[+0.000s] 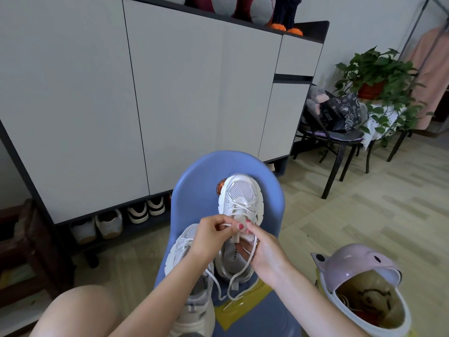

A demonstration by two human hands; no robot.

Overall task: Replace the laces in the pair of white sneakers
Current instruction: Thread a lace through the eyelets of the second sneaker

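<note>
Both hands, left (211, 235) and right (261, 249), pinch a white lace (227, 226) over the far sneaker (240, 203) on a blue chair (194, 181).

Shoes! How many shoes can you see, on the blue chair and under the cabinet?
White sneakers on the blue chair: 2, the right sneaker and the left sneaker.
Shoes under the cabinet: 4 plainly visible.
Total: 6.
</note>
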